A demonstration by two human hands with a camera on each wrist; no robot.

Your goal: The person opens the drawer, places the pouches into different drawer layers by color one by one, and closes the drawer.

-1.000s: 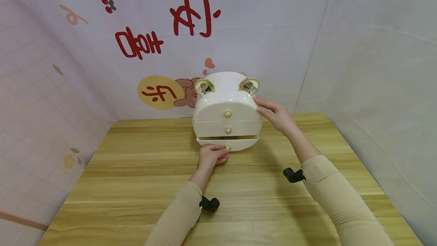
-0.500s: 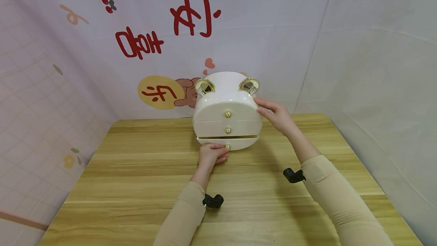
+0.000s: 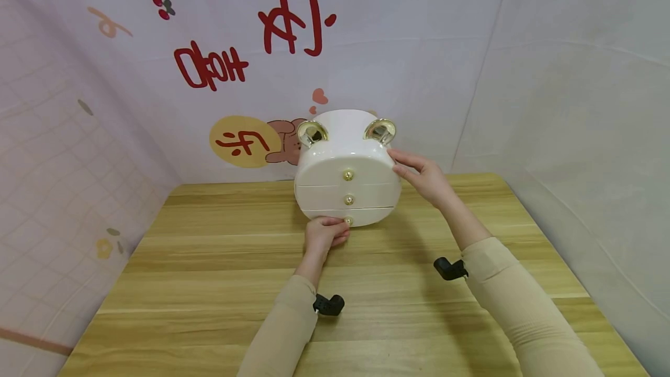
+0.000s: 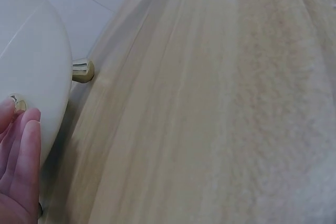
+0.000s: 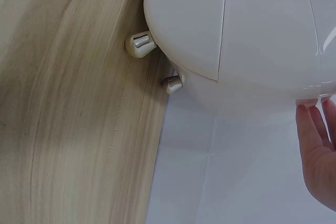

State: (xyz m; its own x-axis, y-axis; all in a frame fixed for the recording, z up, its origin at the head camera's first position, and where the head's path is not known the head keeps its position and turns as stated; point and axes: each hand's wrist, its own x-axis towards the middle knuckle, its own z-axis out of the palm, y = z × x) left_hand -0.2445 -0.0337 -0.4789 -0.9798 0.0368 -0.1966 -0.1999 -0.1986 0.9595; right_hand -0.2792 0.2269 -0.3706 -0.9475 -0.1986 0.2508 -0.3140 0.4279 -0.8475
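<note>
A white rounded jewelry box with stacked drawers stands on the wooden table. It has gold round knobs down its front and two gold-rimmed ears on top. At its base, my left hand pinches the gold knob of the bottom drawer, which sits about flush with the front. My right hand touches the box's upper right side with extended fingers. Short gold feet, one a gold foot in the right wrist view, hold the box off the tabletop.
The wooden table extends toward me. Close behind the box hangs a white cloth backdrop with red characters and cartoon prints. A black wrist camera sits on the left sleeve, and another black camera on the right.
The bottom drawer, open by a gap a second ago, has slid inward until its front meets the box. My left hand has moved forward with it; my right hand has stayed put.
</note>
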